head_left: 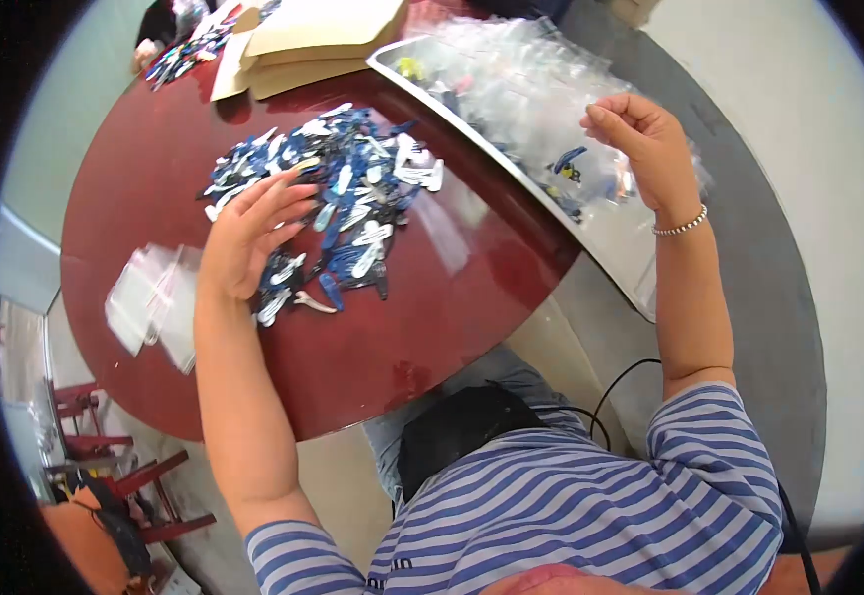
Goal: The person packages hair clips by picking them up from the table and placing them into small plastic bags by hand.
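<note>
A loose pile of snap hair clips (352,188), mostly blue, white and black, is spread over the table. At its left edge is my left hand (258,223), with fingers extended and slightly apart and nothing visible in them. My right hand (640,139) hovers above the tray of clear plastic bags (511,84), thumb and forefinger pinched together. Whatever is in that pinch, if anything, blends into the clear plastic behind it. Just below the fingertips, dark blue and yellow clips (569,164) show among the bags.
Flat clear bags (159,297) lie left on the round red table (432,327). Cardboard (313,40) and another pile of colourful clips (192,58) are at the back, by another person's hand (144,55). The white tray (610,263) overhangs the table's right edge.
</note>
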{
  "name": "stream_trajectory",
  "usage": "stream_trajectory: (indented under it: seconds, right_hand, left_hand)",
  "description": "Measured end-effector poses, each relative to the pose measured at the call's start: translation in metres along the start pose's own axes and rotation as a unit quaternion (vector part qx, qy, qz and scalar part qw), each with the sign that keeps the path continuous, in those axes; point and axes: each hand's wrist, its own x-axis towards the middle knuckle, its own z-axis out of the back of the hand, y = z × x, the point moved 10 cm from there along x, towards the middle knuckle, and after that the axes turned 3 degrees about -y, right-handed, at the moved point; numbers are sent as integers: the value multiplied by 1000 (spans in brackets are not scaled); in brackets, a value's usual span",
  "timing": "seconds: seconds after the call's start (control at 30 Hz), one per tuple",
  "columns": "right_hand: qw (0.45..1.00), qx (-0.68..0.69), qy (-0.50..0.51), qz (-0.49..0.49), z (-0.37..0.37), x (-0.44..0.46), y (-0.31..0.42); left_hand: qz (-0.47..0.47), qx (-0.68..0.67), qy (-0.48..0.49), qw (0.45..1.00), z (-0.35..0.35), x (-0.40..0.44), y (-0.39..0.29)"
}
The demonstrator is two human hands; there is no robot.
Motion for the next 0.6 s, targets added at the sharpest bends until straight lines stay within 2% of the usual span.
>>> stream_trajectory:
  seconds: [0.17, 0.37, 0.6]
  right_hand:
    - [993, -34, -97, -54, 94, -26, -17]
    - [980, -16, -182, -75, 167, -51, -57]
    - [964, -86, -214, -134, 228, -47, -133]
  left_hand:
    - [-9, 7, -6, 1000, -2, -1, 0]
    - [-21, -15, 8, 1000, 3, 4, 3]
    - [-17, -20, -1, 1000, 5, 5, 5]
